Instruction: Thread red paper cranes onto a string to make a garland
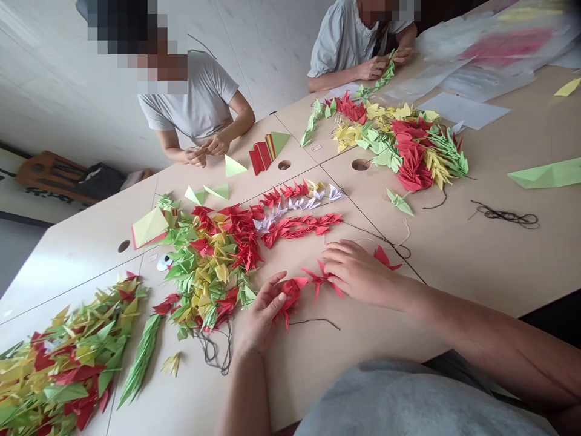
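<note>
Handling position
Left hand (261,312): clamped on red paper crane (294,292). Right hand (356,270): at adjacent red crane (320,279); grip indeterminable.

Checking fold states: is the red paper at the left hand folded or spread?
Folded: the red paper at the left hand shows pointed tips and overlapping layers, not one flat sheet.

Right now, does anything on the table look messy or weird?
Nothing looks spilled. But the far-right black cord lies in an untidy coil, and one folded yellow paper sits alone at the lower left, apart from the big piles.
</note>
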Motion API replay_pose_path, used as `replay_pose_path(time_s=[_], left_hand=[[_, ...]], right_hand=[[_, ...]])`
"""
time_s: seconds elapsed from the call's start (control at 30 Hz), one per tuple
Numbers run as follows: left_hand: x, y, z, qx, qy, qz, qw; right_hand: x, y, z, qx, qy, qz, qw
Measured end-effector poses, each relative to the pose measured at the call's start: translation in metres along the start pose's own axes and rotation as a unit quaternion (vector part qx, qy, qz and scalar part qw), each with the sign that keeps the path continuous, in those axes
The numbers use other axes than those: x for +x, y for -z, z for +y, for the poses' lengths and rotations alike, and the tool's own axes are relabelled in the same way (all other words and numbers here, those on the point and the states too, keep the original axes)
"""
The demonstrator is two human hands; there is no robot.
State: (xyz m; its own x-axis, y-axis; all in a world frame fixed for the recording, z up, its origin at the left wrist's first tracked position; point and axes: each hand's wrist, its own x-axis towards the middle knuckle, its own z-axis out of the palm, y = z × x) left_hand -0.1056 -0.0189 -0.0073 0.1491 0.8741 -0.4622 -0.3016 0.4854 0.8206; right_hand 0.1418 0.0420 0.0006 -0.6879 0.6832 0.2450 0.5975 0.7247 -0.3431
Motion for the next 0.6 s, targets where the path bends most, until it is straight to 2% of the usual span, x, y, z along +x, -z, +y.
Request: replay_pose_path(time_s=[0.23, 0.37, 0.6], left_hand=[[0.001, 0.0, 0.001, 0.017, -0.001, -0.005, 1.0], [0.0, 0.0, 0.001, 0.017, 0.001, -0.008, 1.0], [0.0, 0.001, 0.0, 0.034, -0.007, -0.01, 0.999]], right_hand=[[-0.001, 0.008, -0.007, 0.002, -0.007, -0.01, 1.0], [0.006, 0.002, -0.015, 0.006, 0.019, 0.009, 1.0], [0.011, -0.008, -0.014, 0.012, 0.021, -0.02, 1.0]])
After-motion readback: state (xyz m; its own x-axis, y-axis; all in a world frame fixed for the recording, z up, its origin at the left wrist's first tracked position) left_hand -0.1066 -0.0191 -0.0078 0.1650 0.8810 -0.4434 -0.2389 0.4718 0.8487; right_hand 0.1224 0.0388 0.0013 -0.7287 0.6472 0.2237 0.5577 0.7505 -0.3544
